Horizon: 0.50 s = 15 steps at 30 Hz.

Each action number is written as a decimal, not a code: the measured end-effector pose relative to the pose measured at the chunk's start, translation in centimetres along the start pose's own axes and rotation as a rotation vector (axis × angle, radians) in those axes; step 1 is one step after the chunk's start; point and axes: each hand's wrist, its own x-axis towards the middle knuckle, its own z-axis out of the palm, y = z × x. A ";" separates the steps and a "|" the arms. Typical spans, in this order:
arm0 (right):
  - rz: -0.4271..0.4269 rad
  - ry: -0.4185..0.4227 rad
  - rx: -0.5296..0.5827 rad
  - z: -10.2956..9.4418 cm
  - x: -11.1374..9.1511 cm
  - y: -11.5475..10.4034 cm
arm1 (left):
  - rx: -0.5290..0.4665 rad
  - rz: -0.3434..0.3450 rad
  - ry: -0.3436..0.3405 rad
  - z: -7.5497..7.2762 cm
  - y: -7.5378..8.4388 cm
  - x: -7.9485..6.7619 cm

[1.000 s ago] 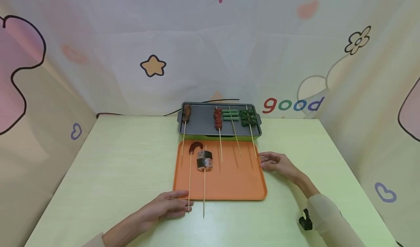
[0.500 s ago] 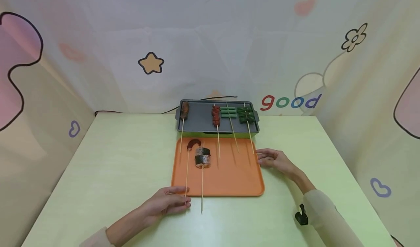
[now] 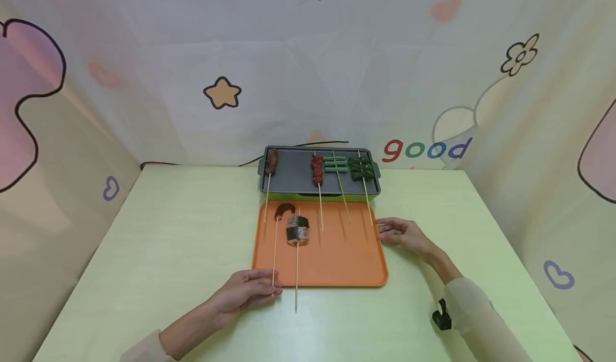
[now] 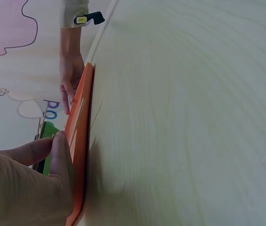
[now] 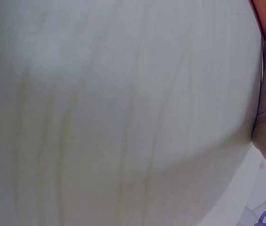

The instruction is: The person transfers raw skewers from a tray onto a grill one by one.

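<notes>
My left hand [image 3: 250, 291] pinches the lower end of a thin wooden skewer between thumb and fingers, at the front left corner of the orange tray [image 3: 337, 266]. A curved dark-red piece of food [image 3: 285, 210] sits at that skewer's far end, over the tray. Just right of it lies a skewer with two seaweed-banded rolls [image 3: 298, 231], its stick sticking out past the front rim. My right hand [image 3: 406, 236] touches the tray's right rim with its fingers extended. In the left wrist view, thumb and forefinger [image 4: 43, 148] meet above the tray rim.
Behind the tray stands a grey grill plate [image 3: 293, 177] on a green base. A brown meat skewer [image 3: 271, 161], a red meat skewer [image 3: 317, 170], green stalks [image 3: 335, 164] and a leafy green skewer [image 3: 361, 168] lie on it, sticks overhanging the tray. Curtains surround the table [image 3: 192, 217].
My left thumb and fingers have drawn in on the stick, and its near end sits slightly farther up. My right hand stays at the tray's rim; the view has shifted slightly.
</notes>
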 end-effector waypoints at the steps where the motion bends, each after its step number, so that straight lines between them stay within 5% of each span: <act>1: -0.002 -0.001 0.002 0.0 0.0 0.0 | 0.000 0.002 0.001 0.0 0.0 0.0; 15: 0.004 0.006 -0.008 0.1 -0.2 -0.1 | 0.008 0.006 -0.025 -0.3 -0.6 -0.2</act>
